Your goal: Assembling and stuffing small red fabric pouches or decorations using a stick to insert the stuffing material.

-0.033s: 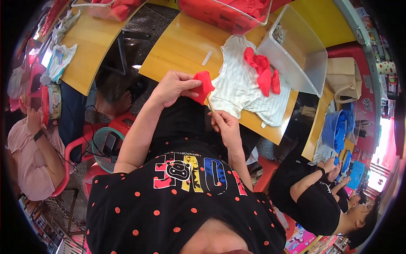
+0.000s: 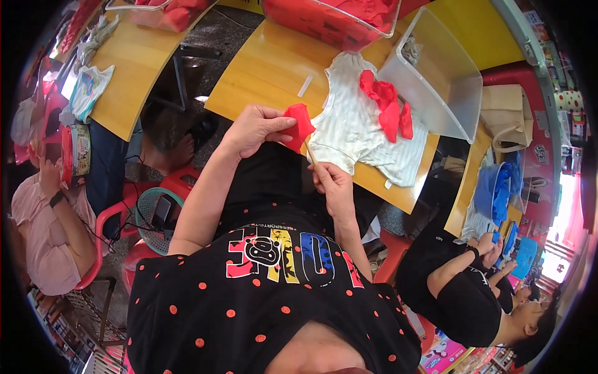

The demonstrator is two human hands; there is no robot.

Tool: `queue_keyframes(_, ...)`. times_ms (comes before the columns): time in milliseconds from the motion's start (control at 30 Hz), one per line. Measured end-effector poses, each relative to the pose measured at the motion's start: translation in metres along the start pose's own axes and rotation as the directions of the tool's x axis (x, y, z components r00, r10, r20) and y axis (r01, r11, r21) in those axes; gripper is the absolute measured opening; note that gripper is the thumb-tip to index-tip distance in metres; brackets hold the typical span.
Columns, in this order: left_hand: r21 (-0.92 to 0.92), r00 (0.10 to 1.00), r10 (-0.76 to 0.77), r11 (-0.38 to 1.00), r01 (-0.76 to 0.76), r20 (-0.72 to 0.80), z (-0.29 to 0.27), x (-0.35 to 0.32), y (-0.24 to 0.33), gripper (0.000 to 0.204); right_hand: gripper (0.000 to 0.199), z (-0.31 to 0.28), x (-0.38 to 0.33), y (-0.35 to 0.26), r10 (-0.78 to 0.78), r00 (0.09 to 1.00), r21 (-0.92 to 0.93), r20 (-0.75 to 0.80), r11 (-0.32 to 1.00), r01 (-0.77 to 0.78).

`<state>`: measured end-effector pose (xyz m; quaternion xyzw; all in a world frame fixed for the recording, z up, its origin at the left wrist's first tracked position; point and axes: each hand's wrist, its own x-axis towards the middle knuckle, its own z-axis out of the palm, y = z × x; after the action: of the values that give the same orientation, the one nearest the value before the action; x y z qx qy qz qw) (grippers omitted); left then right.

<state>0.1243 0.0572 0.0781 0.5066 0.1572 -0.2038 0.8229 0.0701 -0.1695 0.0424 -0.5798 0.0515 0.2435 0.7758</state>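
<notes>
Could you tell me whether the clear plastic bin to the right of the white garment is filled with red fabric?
No, the clear plastic bin beside the white garment looks nearly empty, with only a small pale item inside.

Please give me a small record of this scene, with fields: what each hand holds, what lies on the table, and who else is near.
left hand: the left hand pinches a small red fabric piece
right hand: the right hand grips a thin wooden stick that pokes into the red piece
table: a yellow table carries a white striped garment with red fabric pieces on it, and a clear plastic bin
others: a person in pink at left; a person in black at right
</notes>
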Motion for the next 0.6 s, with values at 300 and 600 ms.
queue_keyframes(300, -0.027, 0.999, 0.039, 0.999, -0.039, -0.003, -0.008, 0.001, -0.005, 0.028, 0.019, 0.001, -0.002, 0.007, 0.072, 0.997, 0.212, 0.022, 0.974, -0.074)
queue_keyframes(600, -0.074, 1.0, 0.009, 0.997, -0.009, -0.01, -0.01, 0.009, -0.016, 0.027, 0.021, -0.001, 0.005, 0.014, 0.064, 0.998, 0.153, -0.002, 0.986, -0.063)
